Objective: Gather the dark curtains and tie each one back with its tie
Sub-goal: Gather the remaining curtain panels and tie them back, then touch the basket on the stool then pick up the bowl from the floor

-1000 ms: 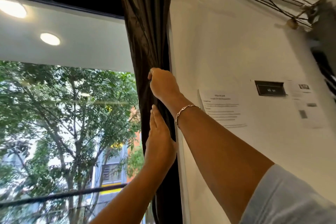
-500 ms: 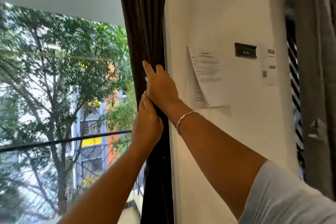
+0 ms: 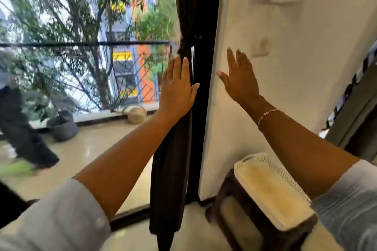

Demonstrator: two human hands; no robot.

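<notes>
The dark curtain (image 3: 191,6) hangs in a narrow gathered column beside the window frame, cinched at a knot-like tie (image 3: 184,50) about mid-height. Below the tie it falls loose to the floor. My left hand (image 3: 177,89) lies flat against the curtain just under the tie, fingers straight and together. My right hand (image 3: 239,79) is off the curtain, spread open in front of the white wall (image 3: 285,87) to the right, holding nothing. The frame is motion-blurred.
A dark stool (image 3: 244,220) carrying a white mesh tray (image 3: 271,189) stands at the wall's foot, lower right. Beyond the glass lie a balcony floor, a dark pot (image 3: 62,128), a railing (image 3: 81,44) and a walking person (image 3: 18,128). Another curtain edge (image 3: 359,91) shows far right.
The view has dropped from the curtain's upper part to its tied middle. Both hands have let go of the fabric; the right hand moved off to the wall, the left rests flat on the curtain.
</notes>
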